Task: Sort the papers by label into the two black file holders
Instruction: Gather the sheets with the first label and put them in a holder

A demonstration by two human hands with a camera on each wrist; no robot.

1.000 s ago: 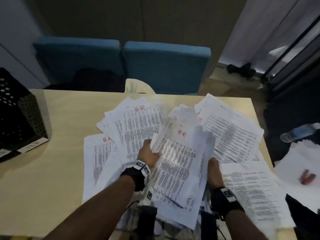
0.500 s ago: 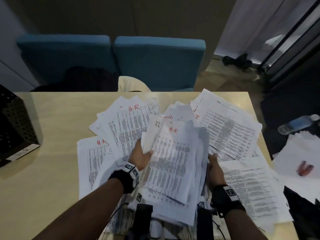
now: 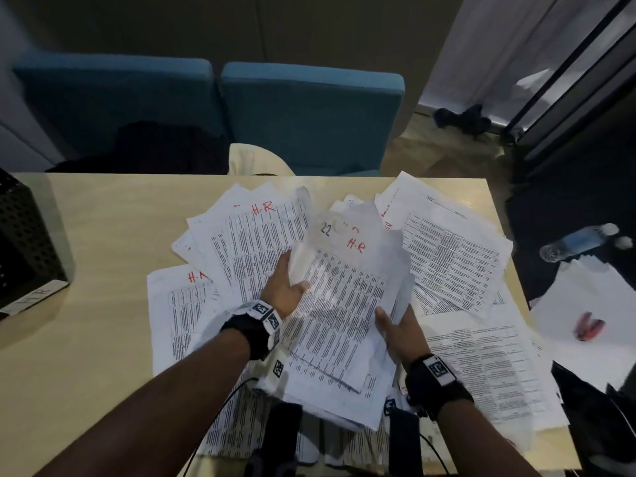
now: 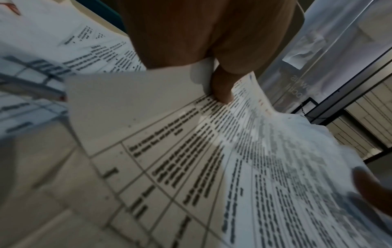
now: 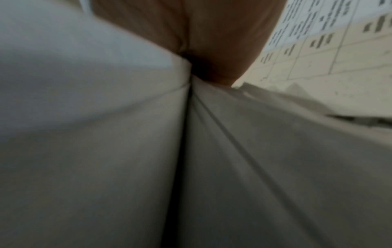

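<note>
Both my hands hold a thick stack of printed papers above the table; its top sheet bears "H.R" in red. My left hand grips the stack's left edge, thumb on top, as the left wrist view shows with the left hand pressing the printed stack. My right hand grips the stack's right edge, fingers hidden beneath. In the right wrist view the right hand pinches blank sheet backs. More loose papers lie spread below. One black file holder, labelled "HR", stands at the far left.
The wooden table is bare between the holder and the papers. Two blue chairs stand behind it. To the right, off the table, lie a water bottle, white sheets and a red stapler.
The stack has shifted slightly and its top left corner has curled up under my left hand. The head view has swung right, so less of the file holder shows.
</note>
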